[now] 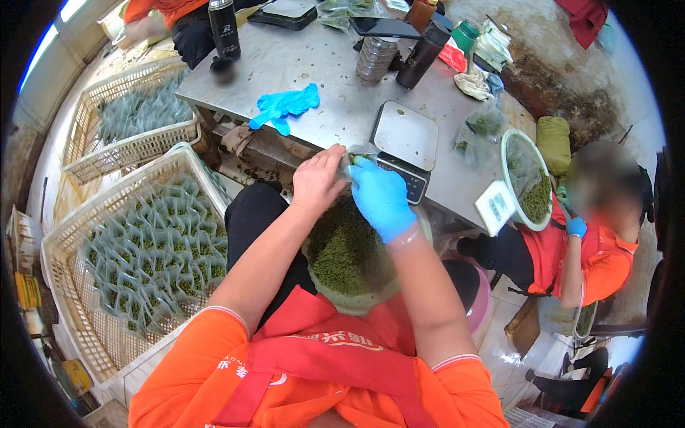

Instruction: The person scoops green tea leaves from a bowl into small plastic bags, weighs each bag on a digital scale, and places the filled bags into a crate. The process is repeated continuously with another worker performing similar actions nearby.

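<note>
My bare left hand (319,176) and my right hand (382,198) in a blue glove meet at the near edge of the metal table. Between their fingers is a small clear plastic bag (347,164) with some green bits in it, partly hidden by the hands. Just beyond my right hand stands a digital scale (407,135) with a bare white pan. Below both hands, a pale round basin (354,305) sits at my lap, holding a heap of small green pieces (344,262), dark and wet-looking.
At the left, a large white crate (68,274) holds many filled bags (153,250); another crate (78,139) stands behind it. A blue glove (285,107), flasks (426,55) and a second scale (285,13) lie or stand on the table (321,71). A co-worker (592,264) sits right beside a basin (508,171).
</note>
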Demonstrator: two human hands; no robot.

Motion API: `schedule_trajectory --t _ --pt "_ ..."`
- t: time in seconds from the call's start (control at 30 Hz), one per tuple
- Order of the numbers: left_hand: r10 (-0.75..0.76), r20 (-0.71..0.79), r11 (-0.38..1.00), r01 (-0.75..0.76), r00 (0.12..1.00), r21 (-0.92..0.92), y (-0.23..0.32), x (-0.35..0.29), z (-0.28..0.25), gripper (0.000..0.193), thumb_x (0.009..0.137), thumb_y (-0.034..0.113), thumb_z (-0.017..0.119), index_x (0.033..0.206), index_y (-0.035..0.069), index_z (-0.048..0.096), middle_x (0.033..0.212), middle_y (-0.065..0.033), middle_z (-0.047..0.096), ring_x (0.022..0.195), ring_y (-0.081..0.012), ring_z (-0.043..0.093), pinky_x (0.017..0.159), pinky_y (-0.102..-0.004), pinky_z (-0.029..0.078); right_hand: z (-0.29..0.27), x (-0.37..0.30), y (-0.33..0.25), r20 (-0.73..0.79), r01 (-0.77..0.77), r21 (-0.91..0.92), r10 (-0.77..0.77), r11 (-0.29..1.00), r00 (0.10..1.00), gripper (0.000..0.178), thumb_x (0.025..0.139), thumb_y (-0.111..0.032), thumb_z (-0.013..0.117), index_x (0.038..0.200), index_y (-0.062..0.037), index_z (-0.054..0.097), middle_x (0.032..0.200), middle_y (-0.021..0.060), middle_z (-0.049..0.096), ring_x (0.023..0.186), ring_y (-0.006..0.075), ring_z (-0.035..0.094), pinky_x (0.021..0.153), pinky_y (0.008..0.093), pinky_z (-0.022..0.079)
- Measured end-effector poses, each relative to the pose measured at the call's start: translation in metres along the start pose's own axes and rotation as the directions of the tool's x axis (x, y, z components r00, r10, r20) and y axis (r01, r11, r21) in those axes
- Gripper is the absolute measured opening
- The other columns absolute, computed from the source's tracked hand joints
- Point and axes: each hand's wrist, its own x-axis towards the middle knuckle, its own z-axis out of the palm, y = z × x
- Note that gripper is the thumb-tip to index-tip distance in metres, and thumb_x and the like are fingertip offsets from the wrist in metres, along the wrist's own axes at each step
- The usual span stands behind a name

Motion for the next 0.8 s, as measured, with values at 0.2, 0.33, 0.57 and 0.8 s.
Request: schedule_trajectory --t 0.2,0.33,0.57,0.8 --pt "-0.076 0.253 0.996 0.062 0.964 0.062 0.011 0.003 -0.002 0.057 0.067 0.015 0.067 0.121 0.01 0.048 0.079 -0.0116 0.062 0.07 -0.0305 0.061 0.06 -0.04 0.048 -0.002 -0.009 -0.006 0.08 -0.155 0.04 0.151 0.987 0.985 0.025 0.075 -0.009 0.055 0.099 -0.0105 0.06 0.114 0.012 0.056 0.08 0.0309 0.062 0.062 0.0416 0.051" --pt "-0.023 0.204 0.999 0.015 0.979 0.041 0.0 -0.003 0.003 0.06 0.066 0.014 0.064 0.124 0.011 0.047 0.081 -0.0133 0.062 0.071 -0.0319 0.061 0.061 -0.0401 0.048 0.024 0.005 -0.001 0.067 -0.122 0.061 0.118 0.991 0.991 0.016 0.081 -0.011 0.048 0.092 -0.0081 0.059 0.089 0.0164 0.06 0.067 0.0345 0.061 0.056 0.0451 0.049" --pt "-0.086 0.232 0.996 0.091 0.969 -0.014 0.01 0.003 0.007 0.062 0.067 0.01 0.065 0.125 0.014 0.046 0.106 -0.0126 0.062 0.084 -0.0316 0.062 0.068 -0.0395 0.049 0.01 -0.007 -0.002 0.087 -0.113 0.129 0.102 0.985 0.991 0.019 0.083 -0.012 0.047 0.099 -0.0083 0.057 0.095 0.0151 0.061 0.07 0.033 0.062 0.059 0.0441 0.05" --pt "-0.559 0.499 0.794 0.601 0.662 0.092 0.029 0.021 -0.014 0.061 0.07 0.024 0.072 0.125 0.017 0.048 0.108 -0.0124 0.062 0.094 -0.0294 0.061 0.078 -0.0363 0.048 -0.047 -0.025 0.042 -0.044 0.014 0.829 0.039 0.559 0.998 0.029 0.078 -0.008 0.059 0.108 -0.0052 0.062 0.093 0.0137 0.065 0.072 0.0244 0.064 0.068 0.0345 0.052"
